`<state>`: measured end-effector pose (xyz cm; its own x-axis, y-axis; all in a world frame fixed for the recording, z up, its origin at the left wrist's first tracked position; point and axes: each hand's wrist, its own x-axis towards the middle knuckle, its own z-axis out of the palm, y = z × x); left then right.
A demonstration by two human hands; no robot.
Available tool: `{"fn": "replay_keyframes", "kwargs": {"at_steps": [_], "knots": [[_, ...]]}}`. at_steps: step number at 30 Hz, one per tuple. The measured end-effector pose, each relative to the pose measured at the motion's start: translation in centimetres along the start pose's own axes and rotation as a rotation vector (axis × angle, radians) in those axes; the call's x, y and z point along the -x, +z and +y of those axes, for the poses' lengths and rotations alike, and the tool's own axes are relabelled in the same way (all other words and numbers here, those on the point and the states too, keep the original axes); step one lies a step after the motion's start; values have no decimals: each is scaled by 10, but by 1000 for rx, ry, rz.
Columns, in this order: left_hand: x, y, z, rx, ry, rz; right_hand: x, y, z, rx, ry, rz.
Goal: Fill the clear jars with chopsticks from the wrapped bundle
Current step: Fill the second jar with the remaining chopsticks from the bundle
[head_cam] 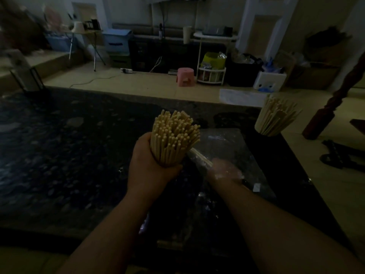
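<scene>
Chopstick bundle (173, 139) sits mid-table, just right of centre, gripped low down by my left hand (150, 165). The fingers and thumb are curled tight round the lower part of it. Judging by that low grip, it keeps the sticks together at the waist while the tops splay loose.

Long axis is near upright, leaning slightly away from me. The ends point up and far, fanning out at the top. The lower ends are hidden by the hand.

Just right of the bundle, a few loose sticks (201, 158) lie slanted, their near-right ends running into the clear wrapper (237, 151). My right hand (225, 171) is at that wrapper, blurred and seen through the plastic. I cannot tell how far it is closed or what it has. My guess is it is working out the leftover sticks.

1 clear jar (270, 123) stands at the far right edge of the dark table (59, 145), well apart from the bundle. It is already packed with sticks standing on end, fanned to the right. I can pick out no second jar in this light. A pink stool (185, 76) is on the floor beyond the table.
</scene>
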<state>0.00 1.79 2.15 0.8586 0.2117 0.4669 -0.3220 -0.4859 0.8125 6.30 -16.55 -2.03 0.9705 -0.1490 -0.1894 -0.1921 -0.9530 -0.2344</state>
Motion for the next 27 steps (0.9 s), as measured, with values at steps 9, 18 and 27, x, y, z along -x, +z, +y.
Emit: {"fn": "replay_keyframes", "kwargs": {"at_steps": [9, 18, 27], "knots": [[-2, -2, -2, 23, -4, 19, 9, -14, 0, -179, -132, -269], [1, -1, 3, 65, -29, 26, 24, -30, 25, 33, -3, -362], [0, -4, 1, -33, 30, 38, 51, -59, 37, 283, -34, -477]]}}
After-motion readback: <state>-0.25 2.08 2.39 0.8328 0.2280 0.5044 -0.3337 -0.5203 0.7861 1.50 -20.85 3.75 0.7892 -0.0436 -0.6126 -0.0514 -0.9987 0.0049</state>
